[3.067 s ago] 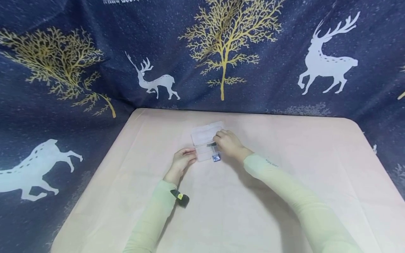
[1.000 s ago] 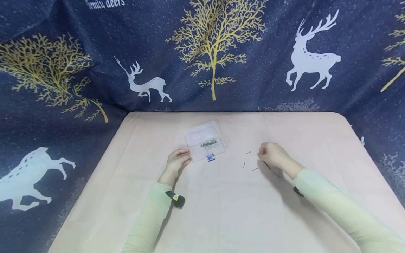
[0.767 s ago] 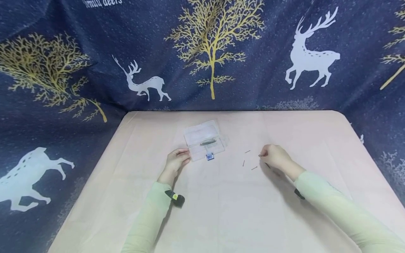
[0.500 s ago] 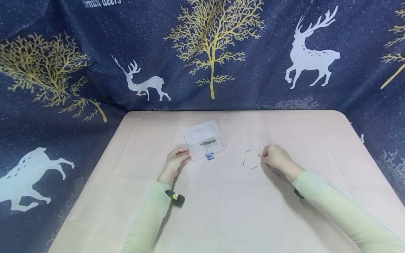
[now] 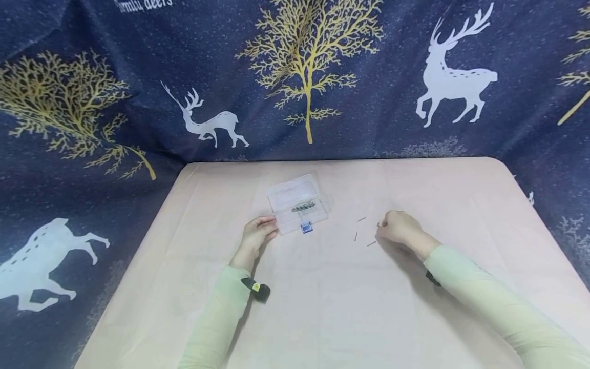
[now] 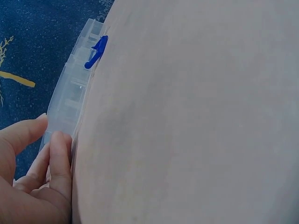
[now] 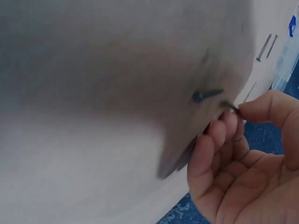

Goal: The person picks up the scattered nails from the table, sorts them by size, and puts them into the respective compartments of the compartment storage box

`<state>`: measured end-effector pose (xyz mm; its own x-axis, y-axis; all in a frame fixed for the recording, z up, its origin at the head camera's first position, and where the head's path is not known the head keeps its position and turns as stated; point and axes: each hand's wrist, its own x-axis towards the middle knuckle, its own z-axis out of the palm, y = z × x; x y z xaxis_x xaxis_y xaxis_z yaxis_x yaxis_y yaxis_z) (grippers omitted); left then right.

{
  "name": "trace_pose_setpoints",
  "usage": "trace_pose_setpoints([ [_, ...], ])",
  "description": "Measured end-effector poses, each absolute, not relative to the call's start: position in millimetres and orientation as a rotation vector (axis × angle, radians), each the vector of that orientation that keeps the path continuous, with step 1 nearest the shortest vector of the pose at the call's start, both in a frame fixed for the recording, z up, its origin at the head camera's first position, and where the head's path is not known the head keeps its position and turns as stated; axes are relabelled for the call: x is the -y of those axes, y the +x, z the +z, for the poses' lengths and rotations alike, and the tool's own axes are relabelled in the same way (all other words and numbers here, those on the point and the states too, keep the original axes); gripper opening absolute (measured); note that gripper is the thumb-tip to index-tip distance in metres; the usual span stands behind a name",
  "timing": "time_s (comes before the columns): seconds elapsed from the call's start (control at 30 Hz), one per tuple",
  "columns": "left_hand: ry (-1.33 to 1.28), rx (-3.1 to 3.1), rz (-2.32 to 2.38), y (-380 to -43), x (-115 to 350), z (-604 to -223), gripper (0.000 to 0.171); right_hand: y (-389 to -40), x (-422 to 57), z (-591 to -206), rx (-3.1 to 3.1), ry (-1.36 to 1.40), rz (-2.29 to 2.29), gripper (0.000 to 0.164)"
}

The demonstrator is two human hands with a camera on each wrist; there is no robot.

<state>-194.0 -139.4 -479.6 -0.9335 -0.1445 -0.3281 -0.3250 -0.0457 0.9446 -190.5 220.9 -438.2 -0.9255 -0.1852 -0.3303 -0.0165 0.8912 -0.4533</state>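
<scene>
My left hand (image 5: 256,236) grips the left end of a clear plastic box (image 5: 288,223), thumb and fingers at its edge. The box lies with its lid (image 5: 293,192) tipped back, and a blue latch (image 5: 306,227) hangs at its front. Inside lies a bundle of dark nails (image 5: 303,206). To the right, my right hand (image 5: 402,228) pinches a small nail (image 7: 231,106) between thumb and fingertips, close over the table. Another dark nail (image 7: 205,95) lies just beyond those fingertips in the right wrist view.
Several loose nails, among them one slanting nail (image 5: 361,219) and one upright-lying nail (image 5: 356,237), are spread between the box and my right hand. A pale cloth covers the table (image 5: 350,307). Behind hangs a dark blue curtain (image 5: 369,123) with deer and trees.
Around three seconds ago my right hand was at the box; it has since moved right, and loose nails now lie on the table. The left hand keeps its place at the box.
</scene>
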Motion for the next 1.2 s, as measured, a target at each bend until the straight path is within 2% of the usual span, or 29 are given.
trace_pose_setpoints([
  [0.17,-0.524,-2.082,2.112,-195,138,-480,0.031,-196,-228,-434,-2.674,-0.220,-0.758,0.035],
  [0.4,-0.532,-2.084,2.113,-195,139,-478,0.032,-201,-232,-430,-2.507,-0.226,-1.007,0.012],
  [0.67,-0.525,-2.092,2.103,-194,138,-477,0.032,-201,-230,-431,-2.280,-0.160,-1.322,0.036],
  [0.8,-0.525,-2.092,2.105,-194,138,-478,0.032,-199,-226,-432,-2.137,-0.072,-1.557,0.041],
  [1.1,-0.529,-2.093,2.106,-194,138,-478,0.032,-196,-204,-440,-1.889,0.085,-1.931,0.034],
  [1.2,-0.525,-2.100,2.096,-193,138,-478,0.032,-197,-194,-441,-1.775,0.112,-2.005,0.026],
])
